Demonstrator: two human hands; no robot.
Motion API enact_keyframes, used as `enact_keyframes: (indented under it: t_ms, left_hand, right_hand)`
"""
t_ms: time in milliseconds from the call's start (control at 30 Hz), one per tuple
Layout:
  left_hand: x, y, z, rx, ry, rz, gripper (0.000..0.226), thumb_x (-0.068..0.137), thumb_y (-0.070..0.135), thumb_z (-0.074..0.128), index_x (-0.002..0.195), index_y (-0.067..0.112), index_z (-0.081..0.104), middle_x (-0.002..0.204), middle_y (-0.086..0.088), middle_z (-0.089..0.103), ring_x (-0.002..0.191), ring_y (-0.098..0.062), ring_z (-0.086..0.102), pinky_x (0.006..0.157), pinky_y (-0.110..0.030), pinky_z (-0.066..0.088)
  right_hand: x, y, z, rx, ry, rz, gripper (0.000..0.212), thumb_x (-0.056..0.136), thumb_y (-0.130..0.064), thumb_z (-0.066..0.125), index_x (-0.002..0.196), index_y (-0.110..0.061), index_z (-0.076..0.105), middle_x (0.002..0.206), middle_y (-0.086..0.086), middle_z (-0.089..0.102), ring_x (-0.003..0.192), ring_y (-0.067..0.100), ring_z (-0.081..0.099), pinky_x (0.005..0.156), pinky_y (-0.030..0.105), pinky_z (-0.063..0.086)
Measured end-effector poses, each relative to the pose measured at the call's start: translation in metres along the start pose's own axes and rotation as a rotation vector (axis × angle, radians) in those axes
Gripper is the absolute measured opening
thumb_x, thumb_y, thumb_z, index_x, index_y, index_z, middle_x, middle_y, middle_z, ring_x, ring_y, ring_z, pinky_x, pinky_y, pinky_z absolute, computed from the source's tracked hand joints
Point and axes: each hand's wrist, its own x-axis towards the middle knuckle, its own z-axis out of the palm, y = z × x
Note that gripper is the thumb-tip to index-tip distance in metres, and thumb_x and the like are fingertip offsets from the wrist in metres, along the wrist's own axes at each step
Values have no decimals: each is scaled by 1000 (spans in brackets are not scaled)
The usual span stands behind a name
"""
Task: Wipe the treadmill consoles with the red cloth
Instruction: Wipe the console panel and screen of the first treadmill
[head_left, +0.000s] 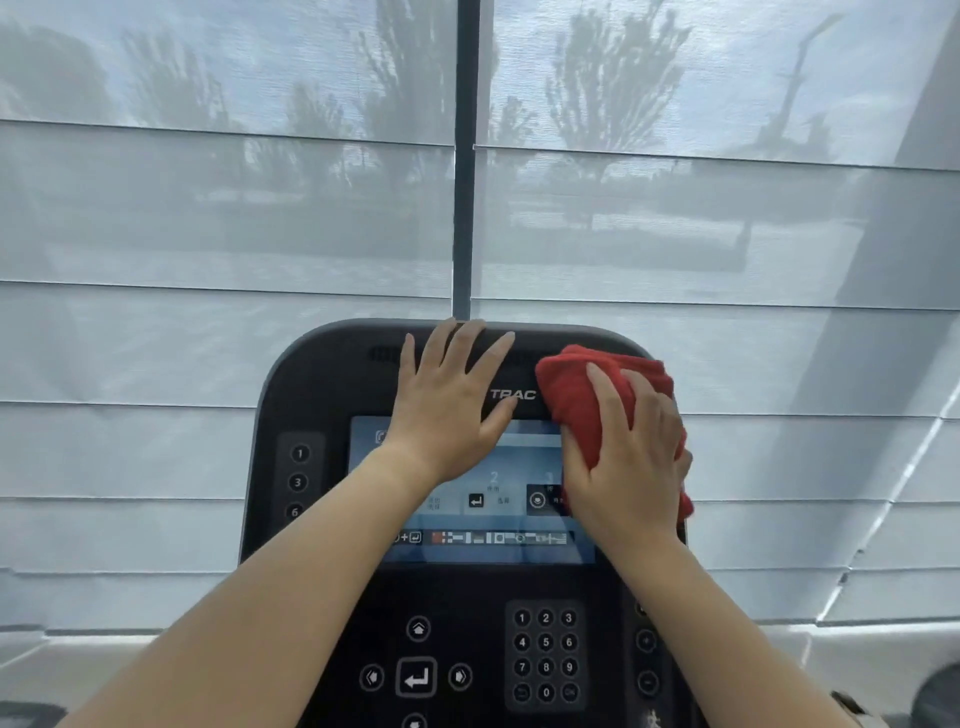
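A black treadmill console (322, 395) fills the lower middle of the head view, with a lit screen (493, 519) and a number keypad (545, 654) below it. My left hand (452, 405) lies flat with fingers spread on the console's upper part, covering the screen's top left. My right hand (628, 457) presses a bunched red cloth (571, 395) against the console's upper right corner and the screen's right edge. The cloth pokes out above and below my fingers.
Behind the console hang translucent grey window blinds (208, 260) with a dark vertical window frame (465, 156) in the middle. A pale sill (104, 660) runs behind the console at the bottom. A dark round object (935, 696) shows at the bottom right corner.
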Motion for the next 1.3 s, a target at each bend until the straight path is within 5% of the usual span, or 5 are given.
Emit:
enact_keyframes:
  t_ms: [533,1000,1300]
  left_hand:
    - [-5,5,20,6,93,-47,61,87,50,30,144,29,26,151,-3,24,141,-27,9,111,-51,0]
    - [-5,1,8,24,1,-15,60,88,52,29,145,32,24,153,-1,20,142,-24,6,112,-51,2]
    - [-120,-34,2,-5,-18,-120,56,88,46,39,139,24,39,147,-8,29,134,-26,31,102,-58,34]
  right_hand:
    - [29,5,-1,32,9,-42,58,84,-37,54,138,-33,32,139,6,35,125,30,28,93,63,32]
    - [12,4,0,73,14,42,58,83,-39,53,138,-34,33,140,4,34,126,29,27,92,61,33]
    - [-71,-22,12,29,-101,-129,56,81,-39,55,134,-31,41,137,6,39,123,30,33,87,62,38]
